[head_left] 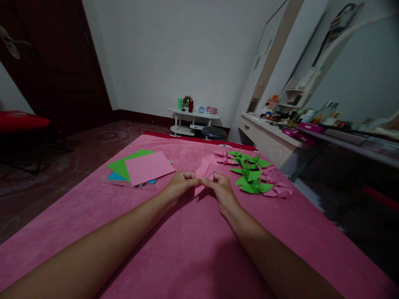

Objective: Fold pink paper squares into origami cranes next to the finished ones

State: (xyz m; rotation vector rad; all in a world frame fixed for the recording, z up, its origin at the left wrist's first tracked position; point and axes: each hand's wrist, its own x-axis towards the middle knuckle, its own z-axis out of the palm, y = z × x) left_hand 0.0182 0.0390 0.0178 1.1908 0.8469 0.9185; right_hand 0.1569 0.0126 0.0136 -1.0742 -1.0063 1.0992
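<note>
A partly folded pink origami paper [205,167] is held between both hands above the pink cloth [187,236]. My left hand [181,185] pinches its left side between thumb and fingers. On the other side my right hand [221,189] grips it, the thumb tip close to the left thumb. Some creases lie hidden behind the fingers. To the right sit several green folded paper cranes [249,172] and pink folded paper cranes [274,180]. Left of my hands is a stack of coloured paper, with a pink sheet [149,167] over green sheets [118,167] and blue ones.
A dressing table [268,135] crowded with bottles and boxes stands along the right. Beyond the cloth's far edge is a low white stand [195,114] with small items, beside a dark round stool [214,133]. A red seat [23,121] is at the left.
</note>
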